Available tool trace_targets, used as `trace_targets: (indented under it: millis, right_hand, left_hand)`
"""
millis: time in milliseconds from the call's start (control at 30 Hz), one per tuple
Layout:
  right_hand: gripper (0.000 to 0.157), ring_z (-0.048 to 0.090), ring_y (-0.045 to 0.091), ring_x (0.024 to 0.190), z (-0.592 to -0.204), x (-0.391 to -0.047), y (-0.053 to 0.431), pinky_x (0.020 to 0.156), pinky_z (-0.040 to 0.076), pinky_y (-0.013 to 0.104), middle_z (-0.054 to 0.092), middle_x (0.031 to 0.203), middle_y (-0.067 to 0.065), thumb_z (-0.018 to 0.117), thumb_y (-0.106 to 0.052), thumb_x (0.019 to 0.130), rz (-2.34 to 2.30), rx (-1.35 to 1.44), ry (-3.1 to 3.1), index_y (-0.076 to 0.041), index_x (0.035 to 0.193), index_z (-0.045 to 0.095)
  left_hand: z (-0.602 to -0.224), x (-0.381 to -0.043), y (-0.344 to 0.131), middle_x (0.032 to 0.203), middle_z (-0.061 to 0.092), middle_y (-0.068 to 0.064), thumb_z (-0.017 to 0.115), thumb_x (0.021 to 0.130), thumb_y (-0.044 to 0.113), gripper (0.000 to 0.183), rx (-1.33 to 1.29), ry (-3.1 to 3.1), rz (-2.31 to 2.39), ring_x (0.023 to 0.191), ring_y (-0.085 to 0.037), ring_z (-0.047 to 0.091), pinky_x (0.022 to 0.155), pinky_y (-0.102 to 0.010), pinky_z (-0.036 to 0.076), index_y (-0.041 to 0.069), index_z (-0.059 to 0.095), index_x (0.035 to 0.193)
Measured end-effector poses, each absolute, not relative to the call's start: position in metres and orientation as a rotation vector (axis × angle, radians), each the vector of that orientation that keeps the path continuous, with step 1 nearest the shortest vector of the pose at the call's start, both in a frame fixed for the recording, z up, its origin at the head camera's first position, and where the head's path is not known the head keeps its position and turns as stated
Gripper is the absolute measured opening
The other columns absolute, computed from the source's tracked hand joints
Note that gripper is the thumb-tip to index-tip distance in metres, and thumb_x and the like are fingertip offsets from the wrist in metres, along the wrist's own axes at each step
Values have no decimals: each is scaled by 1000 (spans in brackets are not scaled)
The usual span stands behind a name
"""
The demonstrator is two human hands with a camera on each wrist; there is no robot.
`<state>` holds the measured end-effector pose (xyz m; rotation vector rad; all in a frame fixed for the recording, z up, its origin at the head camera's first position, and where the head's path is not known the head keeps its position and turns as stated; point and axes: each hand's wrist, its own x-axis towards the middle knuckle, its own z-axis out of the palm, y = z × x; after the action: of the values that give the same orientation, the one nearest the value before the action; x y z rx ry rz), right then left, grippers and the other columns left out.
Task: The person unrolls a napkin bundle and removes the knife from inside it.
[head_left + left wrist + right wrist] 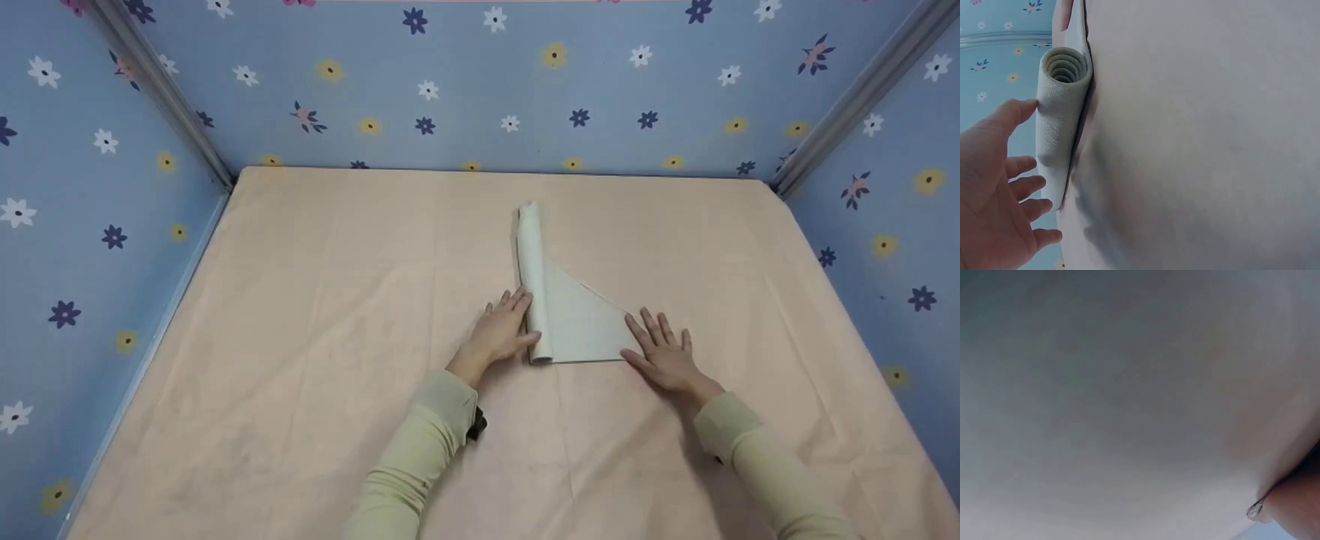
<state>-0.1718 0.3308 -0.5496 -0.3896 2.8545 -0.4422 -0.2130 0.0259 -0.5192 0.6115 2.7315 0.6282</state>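
A pale mint sheet of soft, thick-looking material lies partly rolled on the table. Its rolled part (530, 262) forms a long narrow tube, and the left wrist view shows the layered spiral at its near end (1067, 66). To the right of the tube, the flat part (585, 326) spreads out with a slanting far edge. My left hand (501, 328) touches the tube's left side near its lower end, fingers extended and thumb at the roll. My right hand (664, 360) has its fingers spread, with thumb and fingertips at the flat part's right edge.
A peach cloth (322, 300) with creases covers the table. Blue flowered panels (487, 90) stand behind it and at both sides, with grey metal posts (862, 97) at the back corners. The right wrist view is mostly blurred pale surface.
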Motion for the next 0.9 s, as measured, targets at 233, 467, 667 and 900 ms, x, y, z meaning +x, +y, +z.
trace_targets:
  millis: [233,467,667,900]
  right_hand:
    - [66,-7,38,131,-550,-171,331,95,-11,63,0,147,16,35,-47,92,-459,-401,2862,-13,143,13]
    - [66,-7,38,131,-550,-172,329,95,-10,63,0,147,16,35,-48,92,-449,-395,2866,-12,143,13]
    - [66,-7,37,131,-550,-172,330,95,-10,63,0,147,15,35,-49,91,-447,-384,2868,-14,143,13]
    - [67,-8,38,131,-550,-172,330,95,-11,63,0,147,15,34,-50,91,-444,-375,2864,-13,143,13]
  left_hand:
    - [-514,-212,35,147,15,-9,47,89,42,68,608,2772,600,133,-26,10,105,-46,15,9,20,142]
    - [-514,-216,45,147,13,-7,47,88,43,68,622,2797,524,133,-24,10,104,-46,16,10,21,142]
    - [-517,-220,51,148,10,-6,46,89,44,68,660,2812,475,134,-24,8,105,-45,16,10,21,142]
    - [-518,-225,57,148,10,-5,46,88,45,68,707,2808,448,134,-22,6,105,-45,16,11,22,141]
